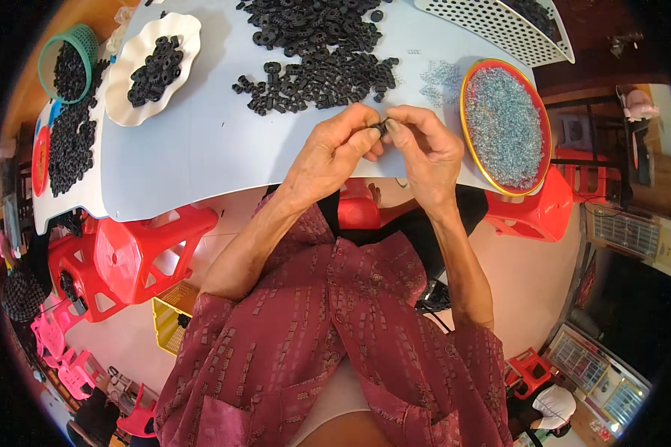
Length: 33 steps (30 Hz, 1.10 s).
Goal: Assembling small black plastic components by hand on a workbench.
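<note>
Above the near edge of the pale table, my left hand [335, 145] and my right hand [429, 146] meet fingertip to fingertip. Between them they pinch a small black part [382, 129], mostly covered by the fingers, so its exact shape is hidden. Just beyond my hands lies a wide heap of similar small black parts [317, 78], some round like little wheels. By my right hand, a red plate with a gold rim [466, 123] tilts over the table edge, full of tiny clear bluish pieces [503, 123]. More clear pieces [441, 80] lie loose beside it.
A white wavy-edged dish [119, 89] of black parts stands at the left. Farther left, a green basket [84, 43] lies tipped beside spilled black parts [73, 145]. A white perforated basket [499, 26] sits back right. Red stools [130, 261] and a yellow crate [168, 328] stand below.
</note>
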Each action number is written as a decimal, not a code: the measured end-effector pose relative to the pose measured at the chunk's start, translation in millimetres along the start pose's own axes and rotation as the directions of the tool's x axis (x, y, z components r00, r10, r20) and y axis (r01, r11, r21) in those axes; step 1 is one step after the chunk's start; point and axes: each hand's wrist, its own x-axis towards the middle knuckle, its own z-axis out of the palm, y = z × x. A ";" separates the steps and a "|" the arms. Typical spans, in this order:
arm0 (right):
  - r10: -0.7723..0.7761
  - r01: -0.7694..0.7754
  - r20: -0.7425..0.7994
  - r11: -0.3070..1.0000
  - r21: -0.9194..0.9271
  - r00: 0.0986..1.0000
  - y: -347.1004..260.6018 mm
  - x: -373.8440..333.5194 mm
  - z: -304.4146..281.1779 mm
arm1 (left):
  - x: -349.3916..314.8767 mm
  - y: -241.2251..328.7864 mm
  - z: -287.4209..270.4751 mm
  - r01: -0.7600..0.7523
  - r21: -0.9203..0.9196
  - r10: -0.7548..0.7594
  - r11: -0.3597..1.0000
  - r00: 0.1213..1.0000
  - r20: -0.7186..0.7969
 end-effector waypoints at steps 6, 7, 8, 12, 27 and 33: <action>-0.088 0.093 0.059 0.992 -0.082 0.994 3.2 2.3 -2.6 | -0.7 2.1 0.7 -0.025 0.029 0.025 0.999 1.000 -0.013; -0.086 0.091 0.058 0.993 -0.082 0.995 2.0 2.7 -4.6 | -0.5 3.0 0.6 -0.023 0.029 0.023 0.999 1.000 -0.012; -0.049 0.055 0.092 0.996 -0.065 0.995 -0.9 3.4 -6.8 | -0.6 3.9 0.4 -0.016 0.036 0.016 0.999 1.000 0.001; 0.053 -0.039 0.208 0.997 -0.071 0.977 -13.6 9.0 -15.9 | -1.0 5.2 -1.0 -0.015 0.053 0.014 0.998 0.999 0.032; -0.195 0.216 0.123 0.958 -0.189 0.973 6.5 9.2 -14.9 | 5.2 11.0 2.0 0.089 0.086 -0.091 0.992 0.996 0.016; -0.224 0.237 0.085 0.946 -0.221 0.971 6.8 7.2 -14.0 | 11.6 20.0 0.3 0.146 0.116 -0.152 0.983 0.987 0.046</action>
